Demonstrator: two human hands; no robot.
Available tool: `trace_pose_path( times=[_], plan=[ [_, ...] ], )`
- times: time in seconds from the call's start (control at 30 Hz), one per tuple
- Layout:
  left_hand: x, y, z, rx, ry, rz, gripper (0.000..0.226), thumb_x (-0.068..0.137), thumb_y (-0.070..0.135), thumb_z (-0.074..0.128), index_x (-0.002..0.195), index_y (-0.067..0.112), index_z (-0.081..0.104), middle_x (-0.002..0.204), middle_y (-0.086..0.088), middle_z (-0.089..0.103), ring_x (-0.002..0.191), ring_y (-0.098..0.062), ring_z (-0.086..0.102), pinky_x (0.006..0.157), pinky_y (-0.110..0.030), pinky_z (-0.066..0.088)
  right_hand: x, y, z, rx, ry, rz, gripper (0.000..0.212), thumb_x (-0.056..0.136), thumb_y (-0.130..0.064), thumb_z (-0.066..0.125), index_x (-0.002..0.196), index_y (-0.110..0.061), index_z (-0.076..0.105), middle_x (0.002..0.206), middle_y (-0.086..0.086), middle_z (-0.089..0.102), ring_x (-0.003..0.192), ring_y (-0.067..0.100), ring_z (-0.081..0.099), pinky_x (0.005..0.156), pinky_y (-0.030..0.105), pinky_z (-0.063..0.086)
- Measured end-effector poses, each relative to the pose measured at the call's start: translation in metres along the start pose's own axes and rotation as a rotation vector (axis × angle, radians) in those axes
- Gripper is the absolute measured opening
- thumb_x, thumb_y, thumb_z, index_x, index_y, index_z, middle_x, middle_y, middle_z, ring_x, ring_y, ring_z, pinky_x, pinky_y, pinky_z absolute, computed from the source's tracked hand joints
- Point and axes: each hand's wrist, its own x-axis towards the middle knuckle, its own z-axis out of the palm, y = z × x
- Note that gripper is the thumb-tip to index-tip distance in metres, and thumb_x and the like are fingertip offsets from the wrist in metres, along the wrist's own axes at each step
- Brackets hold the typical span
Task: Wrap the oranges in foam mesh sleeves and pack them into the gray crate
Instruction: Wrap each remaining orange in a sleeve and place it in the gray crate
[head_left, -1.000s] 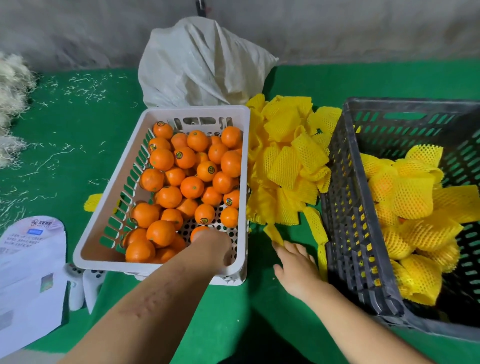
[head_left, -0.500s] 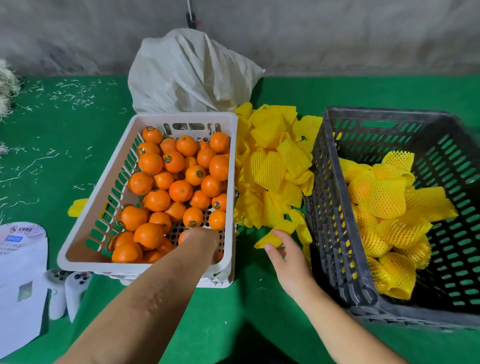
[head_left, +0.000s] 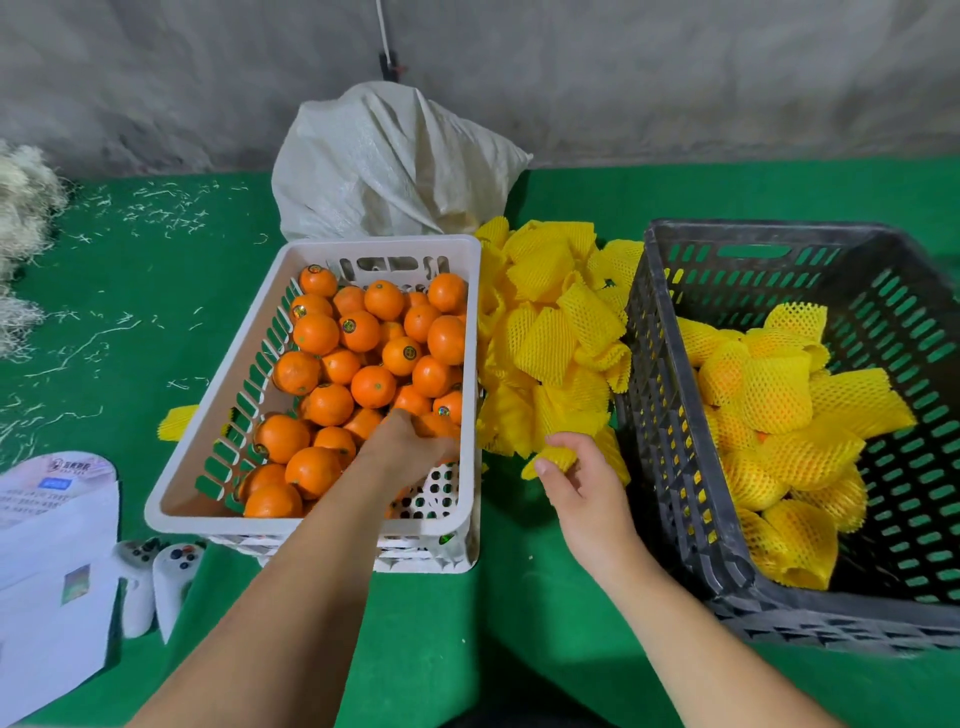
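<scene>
My left fingers (head_left: 415, 441) curl around an orange (head_left: 436, 423) in the white basket (head_left: 218, 395); my right fingers (head_left: 558, 457) pinch a yellow sleeve (head_left: 550, 460), left of the gray crate (head_left: 670, 467). Green desk (head_left: 130, 291), gray wall (head_left: 675, 78) across the top; orange stickers unreadable.

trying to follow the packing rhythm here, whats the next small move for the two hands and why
Probably lift both hands toward each other. The left hand is down in the white basket, fingers curled over an orange, and the right hand pinches a foam sleeve at the near edge of the yellow pile. Fruit and sleeve must meet before anything goes into the gray crate.
</scene>
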Motion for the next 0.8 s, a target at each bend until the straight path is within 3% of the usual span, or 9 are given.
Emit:
trace_pose_path(
  times=[0.1,0.17,0.23,0.3,0.4,0.5,0.6,0.73,0.8],
  plan=[
    [-0.034,0.011,-0.008,-0.407,0.145,0.228,0.064,0.075,0.057,0.081,0.125,0.036,0.048,0.111,0.006,0.067,0.093,-0.014,0.069,0.064,-0.025,0.053,0.003,-0.01,-0.003,0.105,-0.007,0.039,0.054,0.098,-0.014,0.065,0.136,-0.045,0.044,0.093,-0.013,0.067,0.073,0.014,0.059,0.067,0.025,0.053],
    [-0.056,0.018,-0.006,-0.564,0.175,0.37,0.05,0.082,0.048,0.084,0.118,0.043,0.05,0.112,0.01,0.066,0.09,-0.006,0.072,0.06,-0.018,0.056,0.004,-0.023,-0.003,0.239,0.019,0.06,0.065,0.091,-0.006,0.064,0.124,-0.054,0.037,0.104,0.007,0.067,0.075,0.014,0.062,0.069,0.024,0.055],
    [-0.075,0.023,0.003,-0.629,0.143,0.464,0.048,0.086,0.043,0.085,0.121,0.046,0.052,0.117,0.011,0.065,0.092,-0.001,0.072,0.069,-0.014,0.057,0.007,-0.039,-0.002,0.297,0.076,0.046,0.058,0.083,-0.006,0.062,0.106,-0.052,0.036,0.101,0.009,0.067,0.069,0.004,0.06,0.062,0.018,0.05],
    [-0.086,0.031,0.015,-0.733,0.028,0.465,0.051,0.083,0.043,0.086,0.124,0.045,0.056,0.12,0.007,0.067,0.095,-0.007,0.074,0.073,-0.021,0.06,0.012,-0.053,-0.001,0.295,0.121,0.029,0.046,0.087,-0.008,0.064,0.103,-0.045,0.042,0.097,0.006,0.066,0.068,0.005,0.058,0.059,0.022,0.047],
    [-0.091,0.041,0.025,-0.864,-0.146,0.455,0.051,0.084,0.037,0.087,0.127,0.032,0.062,0.123,0.0,0.069,0.1,-0.012,0.074,0.077,-0.026,0.061,0.019,-0.066,0.0,0.238,0.197,-0.003,0.013,0.099,-0.021,0.063,0.099,-0.034,0.063,0.096,-0.01,0.07,0.086,0.007,0.064,0.07,0.019,0.048],
    [-0.087,0.045,0.021,-0.919,-0.231,0.421,0.051,0.085,0.038,0.083,0.131,0.029,0.063,0.125,-0.001,0.071,0.106,-0.018,0.075,0.085,-0.032,0.062,0.021,-0.072,-0.001,0.251,0.21,-0.02,0.01,0.101,-0.025,0.063,0.098,-0.033,0.068,0.095,-0.018,0.07,0.09,0.0,0.062,0.071,0.009,0.046],
    [-0.086,0.051,0.025,-0.927,-0.264,0.389,0.064,0.076,0.046,0.082,0.133,0.028,0.062,0.128,-0.004,0.071,0.109,-0.025,0.073,0.09,-0.04,0.062,0.025,-0.069,-0.005,0.244,0.224,0.009,0.008,0.101,-0.027,0.062,0.1,-0.031,0.069,0.094,-0.014,0.071,0.088,0.004,0.065,0.074,0.02,0.05],
    [-0.084,0.051,0.031,-0.957,-0.296,0.378,0.07,0.072,0.05,0.078,0.133,0.018,0.062,0.111,-0.009,0.075,0.08,-0.024,0.07,0.071,-0.029,0.056,0.029,-0.063,-0.013,0.155,0.219,0.056,0.01,0.098,-0.022,0.063,0.092,-0.029,0.068,0.084,-0.007,0.069,0.077,0.015,0.062,0.071,0.04,0.053],
    [-0.081,0.044,0.03,-1.004,-0.364,0.391,0.074,0.073,0.048,0.077,0.135,0.012,0.06,0.107,-0.01,0.074,0.074,-0.021,0.067,0.066,-0.027,0.054,0.029,-0.063,-0.015,0.126,0.278,0.038,0.013,0.098,-0.019,0.065,0.091,-0.03,0.065,0.09,-0.006,0.07,0.084,0.016,0.065,0.073,0.037,0.053]
  ],
)
